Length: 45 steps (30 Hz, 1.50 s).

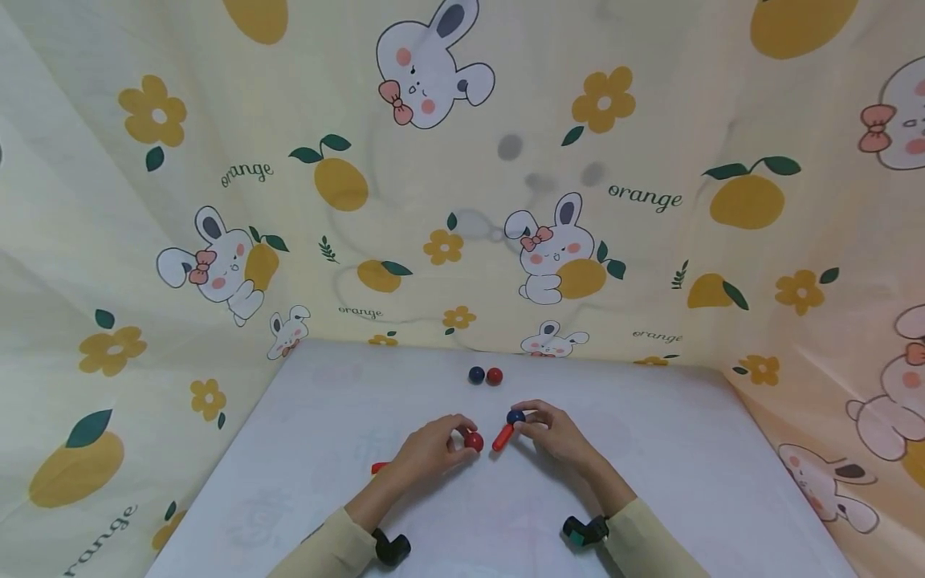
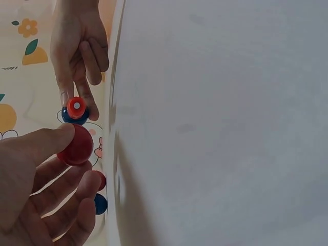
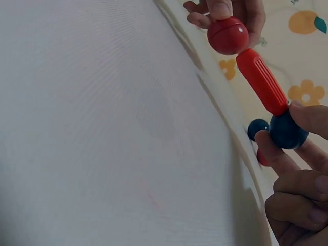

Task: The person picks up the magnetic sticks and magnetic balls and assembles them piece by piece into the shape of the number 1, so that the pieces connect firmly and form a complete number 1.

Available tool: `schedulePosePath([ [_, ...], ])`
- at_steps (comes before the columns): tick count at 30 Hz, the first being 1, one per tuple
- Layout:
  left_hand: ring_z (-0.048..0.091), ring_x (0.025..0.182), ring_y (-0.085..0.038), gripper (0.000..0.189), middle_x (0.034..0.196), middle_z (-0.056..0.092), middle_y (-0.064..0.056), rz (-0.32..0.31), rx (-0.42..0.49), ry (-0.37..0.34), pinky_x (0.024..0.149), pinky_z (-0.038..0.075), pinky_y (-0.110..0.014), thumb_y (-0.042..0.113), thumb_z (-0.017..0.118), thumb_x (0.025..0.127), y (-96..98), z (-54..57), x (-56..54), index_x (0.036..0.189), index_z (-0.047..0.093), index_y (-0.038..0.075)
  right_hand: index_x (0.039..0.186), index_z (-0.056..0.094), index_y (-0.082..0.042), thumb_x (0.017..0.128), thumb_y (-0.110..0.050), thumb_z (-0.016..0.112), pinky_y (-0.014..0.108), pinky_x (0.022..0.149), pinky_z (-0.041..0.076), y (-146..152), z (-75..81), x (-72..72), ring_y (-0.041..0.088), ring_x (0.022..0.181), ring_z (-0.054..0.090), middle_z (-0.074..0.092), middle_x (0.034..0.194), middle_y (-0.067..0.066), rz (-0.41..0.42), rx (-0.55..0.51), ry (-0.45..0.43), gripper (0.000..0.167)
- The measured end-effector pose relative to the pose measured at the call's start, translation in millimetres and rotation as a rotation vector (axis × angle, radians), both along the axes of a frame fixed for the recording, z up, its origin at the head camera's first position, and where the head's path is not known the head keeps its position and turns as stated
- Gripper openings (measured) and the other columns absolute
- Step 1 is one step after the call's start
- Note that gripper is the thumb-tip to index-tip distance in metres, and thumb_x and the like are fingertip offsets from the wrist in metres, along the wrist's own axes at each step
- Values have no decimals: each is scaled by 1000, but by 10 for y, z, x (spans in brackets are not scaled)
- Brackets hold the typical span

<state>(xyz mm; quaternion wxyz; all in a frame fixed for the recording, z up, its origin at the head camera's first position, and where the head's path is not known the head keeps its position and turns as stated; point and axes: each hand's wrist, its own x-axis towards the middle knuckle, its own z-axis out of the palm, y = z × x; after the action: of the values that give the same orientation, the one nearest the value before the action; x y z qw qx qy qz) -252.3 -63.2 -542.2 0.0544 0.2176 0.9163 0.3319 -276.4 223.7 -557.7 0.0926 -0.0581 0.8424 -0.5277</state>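
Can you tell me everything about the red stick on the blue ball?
The red stick is short and straight, with grooves along its sides; it looks like plastic. One end meets the blue ball, which the right hand pinches. The other end is free, with a pale round spot in its middle. It slants from the ball back towards the person and leftward, apart from the red ball. I can't tell if the thumb touches it too.
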Motion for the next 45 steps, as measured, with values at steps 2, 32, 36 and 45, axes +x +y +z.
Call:
schedulePosePath([
  [2,59,85,-7,36,108,70,12,-3,6,-8,76,52,-24,29,85,95,-1,0,14,128,70,24,140,69,-21,102,-36,76,49,97,50,3,-5,-5,30,125,59,71,119,4,3,-2,2,42],
  [32,59,77,-6,35,107,72,15,-62,40,-57,72,50,-23,37,85,95,65,-49,100,126,70,28,134,72,-27,101,-37,77,62,106,47,-53,-47,-11,32,129,60,72,120,3,-12,18,10,35],
  [36,59,77,-6,34,105,71,15,-83,52,-64,71,51,-23,35,86,94,79,-30,97,122,69,28,134,72,-26,101,-35,77,57,102,50,-61,-33,-2,31,126,62,74,117,2,2,14,8,35],
  [45,61,78,-6,34,101,72,15,-87,65,-118,73,52,-25,38,87,92,130,-19,101,118,67,29,134,72,-26,101,-36,77,62,106,46,-85,-16,-15,30,126,62,74,117,3,-3,7,-1,35],
])
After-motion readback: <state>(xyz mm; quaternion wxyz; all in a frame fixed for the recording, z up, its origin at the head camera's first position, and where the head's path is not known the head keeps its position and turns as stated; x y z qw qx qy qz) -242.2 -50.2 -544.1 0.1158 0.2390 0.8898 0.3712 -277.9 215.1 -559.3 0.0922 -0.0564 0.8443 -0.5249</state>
